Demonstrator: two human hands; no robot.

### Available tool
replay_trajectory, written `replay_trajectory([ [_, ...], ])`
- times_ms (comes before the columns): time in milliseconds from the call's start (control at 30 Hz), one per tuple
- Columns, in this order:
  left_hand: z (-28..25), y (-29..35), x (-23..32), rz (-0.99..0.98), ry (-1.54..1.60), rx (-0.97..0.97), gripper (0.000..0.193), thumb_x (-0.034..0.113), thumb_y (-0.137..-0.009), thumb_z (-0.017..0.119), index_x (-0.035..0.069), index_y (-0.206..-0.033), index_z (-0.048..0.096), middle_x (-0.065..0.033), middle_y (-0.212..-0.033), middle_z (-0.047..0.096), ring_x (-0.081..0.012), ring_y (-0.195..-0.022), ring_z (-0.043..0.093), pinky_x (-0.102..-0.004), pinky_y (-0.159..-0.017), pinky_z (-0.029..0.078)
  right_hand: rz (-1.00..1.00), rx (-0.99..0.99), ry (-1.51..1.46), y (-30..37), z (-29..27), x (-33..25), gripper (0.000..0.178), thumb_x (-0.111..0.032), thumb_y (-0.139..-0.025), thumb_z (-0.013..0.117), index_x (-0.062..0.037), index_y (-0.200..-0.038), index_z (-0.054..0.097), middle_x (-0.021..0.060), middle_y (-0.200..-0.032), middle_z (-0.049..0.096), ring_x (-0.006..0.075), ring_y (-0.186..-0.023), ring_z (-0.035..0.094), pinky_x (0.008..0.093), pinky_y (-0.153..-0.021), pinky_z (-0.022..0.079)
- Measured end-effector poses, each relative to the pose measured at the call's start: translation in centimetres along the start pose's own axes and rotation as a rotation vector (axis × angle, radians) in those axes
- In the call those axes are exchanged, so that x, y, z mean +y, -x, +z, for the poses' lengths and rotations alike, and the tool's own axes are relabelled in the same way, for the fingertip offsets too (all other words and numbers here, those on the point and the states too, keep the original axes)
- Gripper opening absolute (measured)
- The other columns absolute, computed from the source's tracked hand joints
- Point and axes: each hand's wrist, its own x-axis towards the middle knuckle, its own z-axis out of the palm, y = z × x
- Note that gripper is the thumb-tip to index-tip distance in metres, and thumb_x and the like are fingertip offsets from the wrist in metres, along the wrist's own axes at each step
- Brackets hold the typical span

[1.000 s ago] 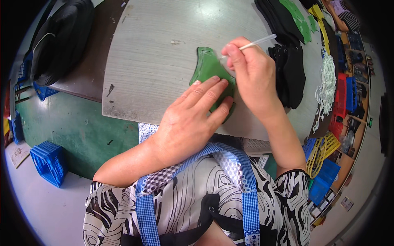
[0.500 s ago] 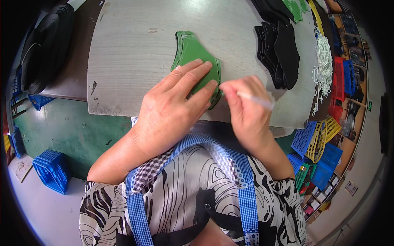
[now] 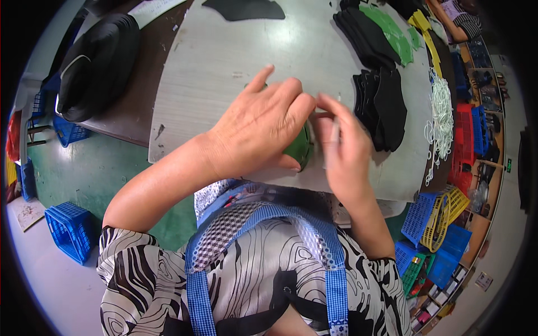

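Note:
My left hand (image 3: 258, 123) is bent over a green slotted template (image 3: 302, 148) on the grey board (image 3: 193, 84). The thumb lies at the template's near edge and one finger sticks out forward; the other fingers are curled, with most of the template hidden under the hand. Close by on the right, my right hand (image 3: 350, 148) is closed around a slim whitish pen-like stick (image 3: 335, 137), blurred by motion. Its fingertips come up near the left hand's knuckles. Cut black pieces lie in a fanned stack (image 3: 388, 109) to the right.
Farther back are another black stack (image 3: 367, 39), green pieces (image 3: 389, 31) and a single black piece (image 3: 246, 9). A black strap roll (image 3: 101, 70) stands at left. White cord (image 3: 441, 117) hangs at the right edge, above coloured baskets (image 3: 420, 207). A person's arm (image 3: 448, 19) shows far right.
My left hand has gone from lying flat on the template to bent, with raised knuckles. My right hand has shifted slightly. The view has moved, bringing more of the far board in.

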Motion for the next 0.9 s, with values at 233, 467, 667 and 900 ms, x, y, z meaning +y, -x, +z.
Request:
replay_trajectory([
  [233, -1.7, -0.9, -7.6, -0.157, -0.135, 0.233, 0.086, 0.036, -0.081, 0.084, 0.006, -0.152, 0.046, -0.0172, -0.144, 0.055, -0.0388, -0.137, 0.051, -0.0529, -0.122, 0.035, 0.393, 0.152, -0.113, -2.0, -5.7, 2.6, 0.02, -0.008, -0.093, 0.079, -0.0036, -0.111, 0.072, 0.0031, -0.094, 0.072, 0.0113, -0.081, 0.066, 0.0266, -0.076, 0.053],
  [467, -2.9, 2.7, -4.4, -0.095, -0.043, -0.111, 0.082, 0.039, -0.08, 0.082, 0.009, -0.151, 0.053, -0.0149, -0.15, 0.049, -0.0353, -0.146, 0.045, -0.0586, -0.127, 0.026, 0.266, 0.2, 0.357, -1.3, -12.7, 5.7, 0.014, -0.013, -0.1, 0.073, -0.0014, -0.106, 0.07, 0.0014, -0.092, 0.069, 0.0074, -0.078, 0.059, 0.0239, -0.069, 0.049],
  [667, 0.6, 5.9, 1.0, -0.053, 0.18, 0.256, 0.044, 0.016, -0.077, 0.085, 0.01, -0.119, 0.073, -0.012, -0.128, 0.066, -0.0336, -0.127, 0.064, -0.0595, -0.113, 0.046, 0.368, -0.173, -0.296, -1.8, -4.3, 1.1, 0.009, -0.004, -0.097, 0.075, 0.0019, -0.102, 0.073, 0.0026, -0.088, 0.071, 0.0061, -0.077, 0.062, 0.0222, -0.069, 0.05],
  [900, 3.2, 3.5, 3.9, -0.177, 0.107, 0.257, 0.036, 0.012, -0.084, 0.079, 0.007, -0.12, 0.075, -0.0151, -0.136, 0.065, -0.0339, -0.129, 0.063, -0.0438, -0.107, 0.054, 0.184, -0.321, -0.021, -2.6, 0.0, 1.5, 0.019, -0.015, -0.1, 0.072, 0.0014, -0.109, 0.069, 0.0119, -0.086, 0.071, 0.0157, -0.072, 0.067, 0.0308, -0.067, 0.052],
])
